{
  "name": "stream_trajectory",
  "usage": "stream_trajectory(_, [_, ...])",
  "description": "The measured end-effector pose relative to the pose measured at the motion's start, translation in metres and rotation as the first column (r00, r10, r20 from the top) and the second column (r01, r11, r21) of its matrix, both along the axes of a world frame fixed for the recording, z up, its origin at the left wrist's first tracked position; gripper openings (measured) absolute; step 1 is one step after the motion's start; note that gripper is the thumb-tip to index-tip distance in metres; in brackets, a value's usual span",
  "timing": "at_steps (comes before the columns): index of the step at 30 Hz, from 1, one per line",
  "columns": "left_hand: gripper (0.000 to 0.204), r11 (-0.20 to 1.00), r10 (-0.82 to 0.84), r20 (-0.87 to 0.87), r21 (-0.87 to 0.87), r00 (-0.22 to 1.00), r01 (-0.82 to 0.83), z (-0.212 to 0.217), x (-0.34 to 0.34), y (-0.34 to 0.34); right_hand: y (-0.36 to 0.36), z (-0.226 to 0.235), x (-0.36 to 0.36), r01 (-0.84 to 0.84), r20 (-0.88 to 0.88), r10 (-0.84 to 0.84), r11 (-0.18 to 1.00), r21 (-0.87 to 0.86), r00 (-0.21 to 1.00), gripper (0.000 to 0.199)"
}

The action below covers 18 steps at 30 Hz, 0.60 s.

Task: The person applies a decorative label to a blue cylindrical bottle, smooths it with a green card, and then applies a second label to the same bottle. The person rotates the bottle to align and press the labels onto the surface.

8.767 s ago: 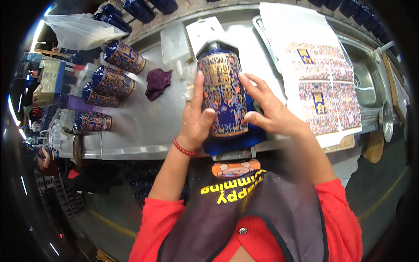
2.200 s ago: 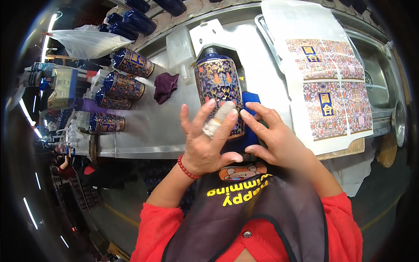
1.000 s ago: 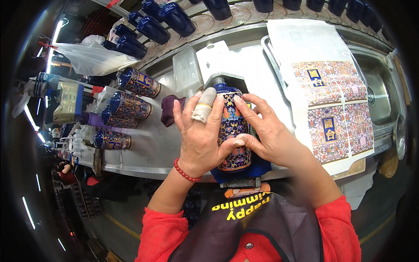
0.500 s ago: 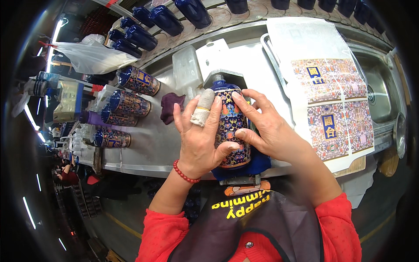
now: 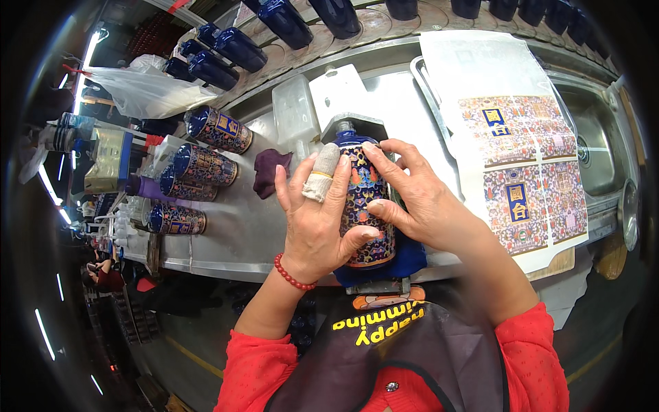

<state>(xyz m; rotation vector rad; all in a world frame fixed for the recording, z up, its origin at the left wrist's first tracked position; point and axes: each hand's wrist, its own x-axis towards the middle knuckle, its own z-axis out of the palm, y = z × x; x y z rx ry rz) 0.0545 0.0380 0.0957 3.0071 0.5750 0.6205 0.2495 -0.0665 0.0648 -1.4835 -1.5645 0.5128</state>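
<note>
A dark blue bottle [image 5: 358,199] with a colourful floral pattern lies in front of me, its neck pointing away and resting at a grey metal holder. My left hand [image 5: 310,230] is on its left side, with index finger and thumb against the patterned surface and the other fingers spread. A grey cloth cover with a yellow band wraps one finger, and a red bead bracelet circles that wrist. From the right, my right hand [image 5: 431,202] grips the bottle, index fingertip near the shoulder and thumb lower down. Under its near end is a blue cloth [image 5: 410,259].
Sheets of floral decals [image 5: 518,172] lie on the right, beside a steel sink [image 5: 587,141]. A purple cloth [image 5: 269,173] and a clear plastic box [image 5: 294,106] sit left of the bottle. Several patterned bottles [image 5: 226,130] stand farther left. Plain blue bottles [image 5: 285,24] line a track behind.
The plain blue bottles on the far track have shifted to the left. Both my hands stay on the patterned bottle, with only slight movement of the fingers.
</note>
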Motion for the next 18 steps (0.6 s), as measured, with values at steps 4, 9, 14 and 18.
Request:
stream_trajectory(4, [0.097,1.0,0.002,0.002,0.013,1.0,-0.002,0.0,0.001,0.0,0.001,0.001,0.0,0.0,0.012,0.0,1.0,0.01,1.0,0.073])
stream_trajectory(9, [0.099,0.995,-0.025,0.084,-0.097,0.996,0.033,0.0,-0.003,0.0,-0.004,-0.004,0.001,-0.001,-0.022,0.001,1.0,-0.004,1.0,0.075])
stream_trajectory(14, [0.101,0.997,-0.035,0.042,-0.071,0.998,0.038,-0.006,-0.009,-0.011,-0.017,-0.012,-0.003,-0.004,-0.053,0.004,1.0,0.004,0.999,0.073])
stream_trajectory(18, [0.096,0.998,0.01,0.062,-0.055,0.998,-0.007,-0.006,-0.008,-0.008,-0.017,-0.013,-0.005,0.01,-0.04,-0.01,1.0,0.002,0.999,0.073])
